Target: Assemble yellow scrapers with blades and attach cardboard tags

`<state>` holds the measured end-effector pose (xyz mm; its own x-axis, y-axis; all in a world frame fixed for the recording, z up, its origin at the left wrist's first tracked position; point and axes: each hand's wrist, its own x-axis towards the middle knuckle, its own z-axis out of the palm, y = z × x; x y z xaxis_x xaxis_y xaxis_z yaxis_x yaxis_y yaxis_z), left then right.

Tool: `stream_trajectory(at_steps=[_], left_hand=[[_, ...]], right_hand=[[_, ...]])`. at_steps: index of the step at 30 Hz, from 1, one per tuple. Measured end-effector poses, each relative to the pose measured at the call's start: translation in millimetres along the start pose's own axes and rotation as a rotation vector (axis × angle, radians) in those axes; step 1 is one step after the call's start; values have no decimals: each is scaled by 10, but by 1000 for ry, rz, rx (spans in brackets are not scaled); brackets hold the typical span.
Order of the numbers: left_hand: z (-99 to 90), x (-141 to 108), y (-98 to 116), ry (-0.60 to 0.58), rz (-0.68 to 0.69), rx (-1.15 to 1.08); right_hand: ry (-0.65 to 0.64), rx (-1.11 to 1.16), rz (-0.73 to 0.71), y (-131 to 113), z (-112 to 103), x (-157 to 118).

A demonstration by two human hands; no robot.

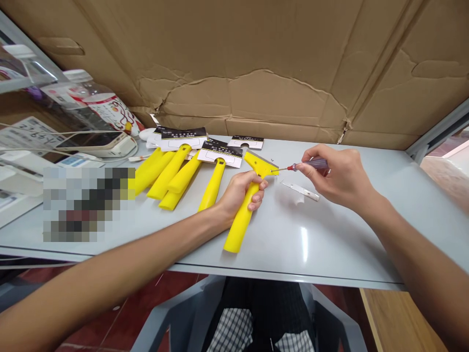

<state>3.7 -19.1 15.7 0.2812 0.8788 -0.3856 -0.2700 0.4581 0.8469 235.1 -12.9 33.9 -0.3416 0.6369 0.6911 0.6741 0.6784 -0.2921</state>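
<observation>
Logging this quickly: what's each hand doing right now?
Left hand: closed, gripping a yellow plastic scraper by its handle.
Right hand: closed, holding a small screwdriver.

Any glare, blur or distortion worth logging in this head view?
Head view: a bright glare streak lies on the grey tabletop; a pixelated block covers the table's left side; wide-angle bending curves the table's front edge; the left hand, right hand, yellow scraper and screwdriver look sharp.
</observation>
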Motion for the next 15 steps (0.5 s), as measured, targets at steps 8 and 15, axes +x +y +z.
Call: stream_trajectory(at_steps=[8, 15], left_hand=[[22, -12, 29, 18, 31, -64], [63, -57, 56, 60, 10, -66]], right_hand=[[-60, 84, -19, 18, -2, 26], [-47, 139, -80, -13, -15, 22]])
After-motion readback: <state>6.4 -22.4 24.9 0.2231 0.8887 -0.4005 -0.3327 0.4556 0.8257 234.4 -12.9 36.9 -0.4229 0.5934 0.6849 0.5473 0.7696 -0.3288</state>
